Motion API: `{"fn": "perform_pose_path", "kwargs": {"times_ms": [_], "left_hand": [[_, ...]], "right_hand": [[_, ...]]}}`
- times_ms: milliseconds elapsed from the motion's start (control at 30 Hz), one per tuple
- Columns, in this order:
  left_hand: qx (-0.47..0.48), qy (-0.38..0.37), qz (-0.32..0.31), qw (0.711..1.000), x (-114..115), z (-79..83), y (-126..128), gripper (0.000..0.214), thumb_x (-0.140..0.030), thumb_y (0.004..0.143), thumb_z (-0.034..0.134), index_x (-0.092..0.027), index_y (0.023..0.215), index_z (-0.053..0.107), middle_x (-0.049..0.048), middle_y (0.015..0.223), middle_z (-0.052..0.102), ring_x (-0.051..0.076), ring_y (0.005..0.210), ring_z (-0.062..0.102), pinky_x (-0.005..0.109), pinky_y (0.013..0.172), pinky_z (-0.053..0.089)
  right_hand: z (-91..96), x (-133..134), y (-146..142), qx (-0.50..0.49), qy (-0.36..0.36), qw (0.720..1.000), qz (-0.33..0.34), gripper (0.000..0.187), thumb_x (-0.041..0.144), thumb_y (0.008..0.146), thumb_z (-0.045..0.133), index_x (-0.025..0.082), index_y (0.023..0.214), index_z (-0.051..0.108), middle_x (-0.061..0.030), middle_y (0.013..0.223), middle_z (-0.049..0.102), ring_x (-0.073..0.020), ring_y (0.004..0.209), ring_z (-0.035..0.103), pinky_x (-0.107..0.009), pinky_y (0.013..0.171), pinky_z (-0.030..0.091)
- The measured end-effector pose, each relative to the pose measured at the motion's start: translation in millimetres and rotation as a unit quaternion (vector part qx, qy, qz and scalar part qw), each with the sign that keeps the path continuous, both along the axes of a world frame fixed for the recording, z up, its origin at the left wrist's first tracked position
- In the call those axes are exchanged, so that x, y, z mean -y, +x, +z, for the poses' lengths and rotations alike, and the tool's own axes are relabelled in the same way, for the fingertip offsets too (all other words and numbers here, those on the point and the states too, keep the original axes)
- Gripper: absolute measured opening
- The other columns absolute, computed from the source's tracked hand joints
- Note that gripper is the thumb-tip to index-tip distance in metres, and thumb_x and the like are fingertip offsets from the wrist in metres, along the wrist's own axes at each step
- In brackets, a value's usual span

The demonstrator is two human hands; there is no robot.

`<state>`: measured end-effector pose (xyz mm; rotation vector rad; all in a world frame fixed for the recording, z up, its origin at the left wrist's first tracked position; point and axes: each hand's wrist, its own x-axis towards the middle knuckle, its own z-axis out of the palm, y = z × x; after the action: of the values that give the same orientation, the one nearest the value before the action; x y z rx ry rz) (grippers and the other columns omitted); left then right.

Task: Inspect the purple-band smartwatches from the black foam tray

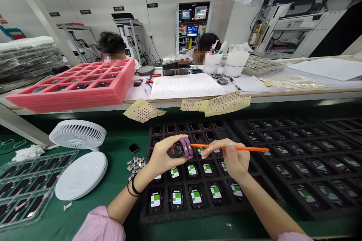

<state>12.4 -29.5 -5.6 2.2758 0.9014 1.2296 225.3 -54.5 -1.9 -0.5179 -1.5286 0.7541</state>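
Note:
My left hand (165, 154) is closed around a purple watch case (187, 148), tipped on its edge so its side faces right. It looks like two purple parts side by side, though I cannot tell whether they are joined. My right hand (234, 158) grips a slim orange stick (251, 149) like a pen. The stick's tapered left end is at the case's side, touching or very close. Beneath both hands lies a black foam tray (181, 216) with watch parts in its pockets, several bearing green-and-white labels.
More black foam trays (285, 192) extend rightward. At left are a white fan (82, 175), a clear tray (28, 184), small paper tabs (136, 166) and a loose watch part (134, 148). A pink foam tray (113, 92) sits on the shelf above. Two people face me beyond it.

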Motion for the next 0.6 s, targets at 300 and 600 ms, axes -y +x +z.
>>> {"fn": "perform_pose_path", "kwargs": {"times_ms": [300, 600], "left_hand": [[-0.013, -0.001, 0.027, 1.0, 3.5, 0.7, 0.9, 0.049, -0.028, 0.069, 0.076, -0.017, 0.114, 0.061, 0.0054, 0.1, 0.073, 0.013, 0.063, 0.063, 0.023, 0.057, 0.052], [-0.011, -0.009, 0.039, 0.999, 1.3, 2.1, 2.6, 0.049, -0.027, 0.068, 0.074, -0.018, 0.115, 0.061, 0.0052, 0.102, 0.072, 0.01, 0.056, 0.058, 0.023, 0.053, 0.052]], "right_hand": [[-2.0, 5.5, -2.9, 0.074, 0.074, 0.992, -0.077, 0.037, 0.023, 0.098, 0.034, 0.02, 0.093, 0.071, -0.0047, 0.076, 0.073, -0.0186, 0.065, 0.069, -0.034, 0.063, 0.054], [0.7, 7.2, -5.6, 0.073, 0.041, 0.994, -0.073, 0.037, 0.028, 0.097, 0.034, 0.023, 0.092, 0.071, -0.0064, 0.078, 0.073, -0.0222, 0.074, 0.068, -0.039, 0.069, 0.054]]}}
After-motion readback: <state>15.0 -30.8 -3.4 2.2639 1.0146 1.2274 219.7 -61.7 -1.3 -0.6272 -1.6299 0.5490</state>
